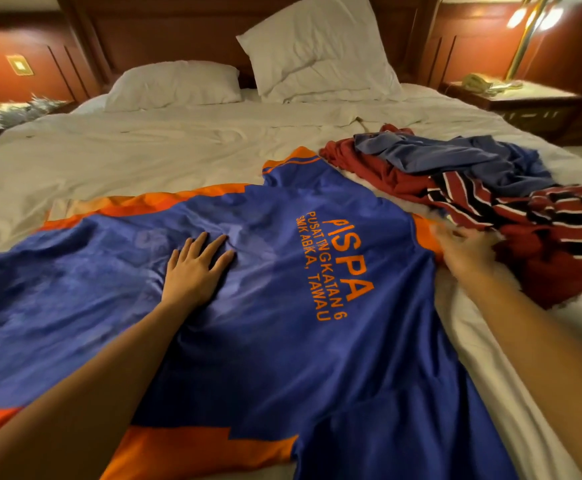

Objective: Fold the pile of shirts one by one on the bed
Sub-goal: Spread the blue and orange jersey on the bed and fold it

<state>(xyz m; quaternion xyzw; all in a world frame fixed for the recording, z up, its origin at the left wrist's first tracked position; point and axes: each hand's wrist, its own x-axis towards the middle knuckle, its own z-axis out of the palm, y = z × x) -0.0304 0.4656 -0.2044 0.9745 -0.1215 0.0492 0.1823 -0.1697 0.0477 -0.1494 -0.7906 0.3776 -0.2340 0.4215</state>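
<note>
Lying flat under left grip (196, 268), blue shirt (282, 341); right grip (466, 252) at its edge.

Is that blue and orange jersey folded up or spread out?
Spread out. The blue and orange jersey lies flat on the bed, back lettering fully showing, sleeves extended, the left hand flat on it.

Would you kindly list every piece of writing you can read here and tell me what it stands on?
"PISPA": large orange letters on the blue and orange shirt.
"PUSAT TINGKATAN 6": smaller orange line beside it, same shirt.
"SMK ABKA, TAWAU": third orange line, same shirt.
No writing shows on the pile of shirts; none elsewhere can be read.
</note>
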